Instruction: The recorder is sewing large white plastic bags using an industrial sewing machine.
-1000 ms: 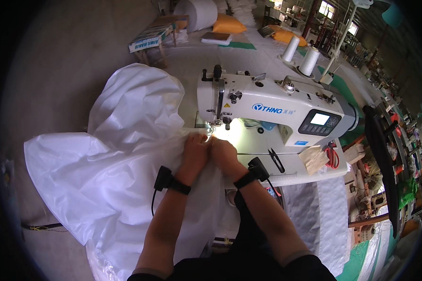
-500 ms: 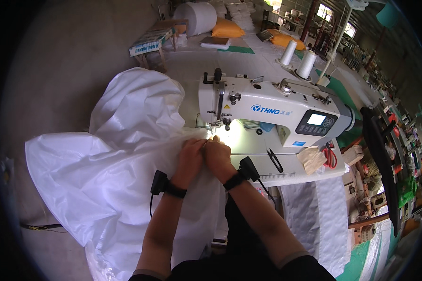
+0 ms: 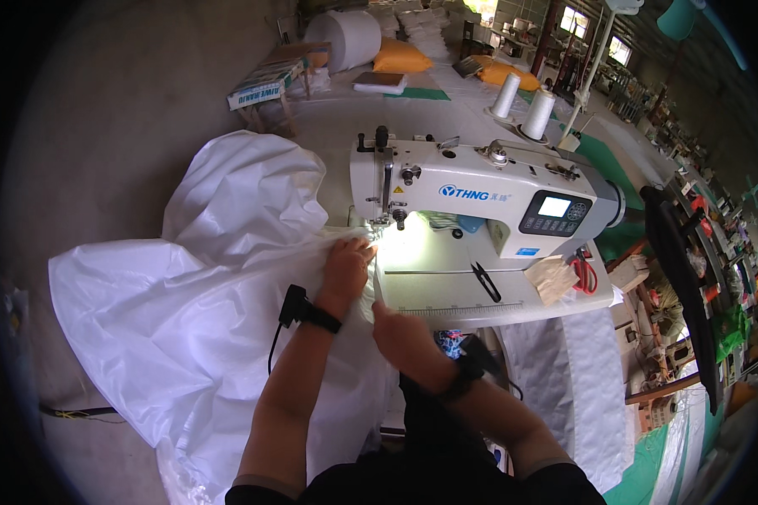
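A large sheet of thin white fabric (image 3: 202,295) spreads in folds over the left side and runs under the needle area of a white sewing machine (image 3: 446,185). My left hand (image 3: 345,271) rests on the fabric just in front of the lit needle, fingers stretched out over it. Closer to me, my right hand (image 3: 408,343) is closed at the fabric's right edge, thumb and fingertips pinching it by the table's front edge. A strap with a small black box sits on each wrist.
Black thread snips (image 3: 485,283) lie on the machine bed. Right of them are a brown paper piece (image 3: 552,278) and red-handled scissors (image 3: 584,275). Two white thread cones (image 3: 537,115) stand behind the machine. Quilted white material (image 3: 564,379) hangs below the table at the right.
My right hand has moved from beside the needle back toward me, along the fabric edge. The left hand stays near the needle, now lying flatter. The view has shifted slightly.
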`<state>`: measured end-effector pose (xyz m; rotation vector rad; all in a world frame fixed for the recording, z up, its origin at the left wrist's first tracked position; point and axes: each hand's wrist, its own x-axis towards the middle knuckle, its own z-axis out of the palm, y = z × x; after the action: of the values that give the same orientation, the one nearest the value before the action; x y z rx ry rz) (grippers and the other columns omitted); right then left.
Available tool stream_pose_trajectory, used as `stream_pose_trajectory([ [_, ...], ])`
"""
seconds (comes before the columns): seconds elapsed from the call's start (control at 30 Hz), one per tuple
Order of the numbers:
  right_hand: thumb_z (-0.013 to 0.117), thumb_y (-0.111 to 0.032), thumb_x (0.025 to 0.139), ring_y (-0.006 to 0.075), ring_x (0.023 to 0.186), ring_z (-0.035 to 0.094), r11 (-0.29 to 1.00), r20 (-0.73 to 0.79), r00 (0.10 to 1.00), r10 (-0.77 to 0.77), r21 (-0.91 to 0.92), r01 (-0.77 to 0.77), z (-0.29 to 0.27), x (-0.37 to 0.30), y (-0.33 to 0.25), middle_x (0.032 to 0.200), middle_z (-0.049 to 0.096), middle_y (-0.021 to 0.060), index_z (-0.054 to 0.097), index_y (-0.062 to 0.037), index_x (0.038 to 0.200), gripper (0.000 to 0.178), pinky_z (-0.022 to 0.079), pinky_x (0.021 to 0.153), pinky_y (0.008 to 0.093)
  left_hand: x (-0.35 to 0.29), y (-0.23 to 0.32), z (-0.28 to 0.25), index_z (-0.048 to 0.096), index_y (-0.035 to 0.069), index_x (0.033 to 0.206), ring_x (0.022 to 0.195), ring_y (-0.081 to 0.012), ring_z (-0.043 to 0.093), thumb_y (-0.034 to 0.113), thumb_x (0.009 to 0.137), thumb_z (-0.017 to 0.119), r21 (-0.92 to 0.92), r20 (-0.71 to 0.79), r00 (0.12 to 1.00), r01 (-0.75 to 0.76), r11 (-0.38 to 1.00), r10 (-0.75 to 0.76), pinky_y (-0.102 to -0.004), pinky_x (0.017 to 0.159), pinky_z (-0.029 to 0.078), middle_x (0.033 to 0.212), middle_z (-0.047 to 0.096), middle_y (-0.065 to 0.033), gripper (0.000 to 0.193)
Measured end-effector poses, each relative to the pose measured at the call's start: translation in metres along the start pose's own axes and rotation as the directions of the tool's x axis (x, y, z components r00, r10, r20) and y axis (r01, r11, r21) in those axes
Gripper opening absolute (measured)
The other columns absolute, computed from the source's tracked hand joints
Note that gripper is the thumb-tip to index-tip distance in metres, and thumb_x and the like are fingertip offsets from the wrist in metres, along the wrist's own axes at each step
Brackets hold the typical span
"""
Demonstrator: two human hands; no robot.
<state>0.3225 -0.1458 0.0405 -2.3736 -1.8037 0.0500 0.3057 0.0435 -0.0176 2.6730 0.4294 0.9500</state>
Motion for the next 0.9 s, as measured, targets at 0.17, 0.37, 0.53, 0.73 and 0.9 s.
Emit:
stream_pose_trajectory([
  [0.17,0.054,-0.017,0.086,0.0315,0.072,0.067,0.954,-0.313,0.905,0.287,0.178,-0.241,0.011,0.052,0.038,0.081,0.064,0.0127,0.055,-0.0072,0.092,0.012,0.054,0.062,0.0395,-0.002,-0.002,-0.006,0.071,0.008,0.098,0.098,-0.0272,0.058,0.01,0.081,0.057,0.015,-0.05,0.995,-0.085,0.996,0.085,-0.036,0.091,0.043,0.106,0.066,-0.0091,0.023],
  [0.37,0.05,-0.019,0.089,0.0327,0.075,0.067,0.891,-0.222,0.873,0.435,0.248,-0.381,0.039,0.079,0.024,0.08,0.067,0.0145,0.055,-0.0036,0.1,0.02,0.053,0.067,0.0419,-0.009,-0.001,-0.008,0.07,0.012,0.103,0.098,-0.0267,0.058,0.014,0.083,0.057,0.241,0.02,0.981,-0.193,0.951,0.194,-0.0362,0.088,0.045,0.107,0.066,-0.0087,0.024],
  [0.53,0.047,-0.019,0.091,0.0326,0.076,0.068,0.912,-0.104,0.918,0.383,0.199,-0.358,0.028,0.072,0.017,0.078,0.068,0.0173,0.053,0.0015,0.11,0.028,0.053,0.066,0.0419,-0.008,0.014,-0.031,0.069,0.013,0.102,0.097,-0.0258,0.058,0.016,0.084,0.056,0.259,0.052,0.984,-0.181,0.949,0.173,-0.0374,0.087,0.045,0.109,0.065,-0.0068,0.022],
  [0.73,0.047,-0.012,0.088,0.0274,0.07,0.069,0.969,-0.052,0.969,0.243,-0.036,-0.245,0.033,0.068,0.009,0.077,0.069,0.0135,0.049,0.0084,0.123,0.04,0.053,0.06,0.0368,-0.052,0.012,-0.08,0.06,0.014,0.12,0.126,-0.025,0.044,0.032,0.085,0.057,0.459,0.063,0.982,0.13,0.879,-0.178,-0.0577,0.103,0.027,0.133,0.051,-0.0078,0.04],
  [0.9,0.051,-0.01,0.086,0.0252,0.068,0.069,0.946,-0.122,0.94,0.318,-0.031,-0.324,0.036,0.08,0.003,0.076,0.069,0.0108,0.052,0.0085,0.121,0.04,0.053,0.057,0.0342,-0.048,-0.02,-0.077,0.053,0.016,0.129,0.137,-0.0209,0.031,0.043,0.09,0.048,0.373,0.208,0.951,0.139,0.917,-0.229,-0.0651,0.104,0.015,0.145,0.04,-0.0023,0.048],
])
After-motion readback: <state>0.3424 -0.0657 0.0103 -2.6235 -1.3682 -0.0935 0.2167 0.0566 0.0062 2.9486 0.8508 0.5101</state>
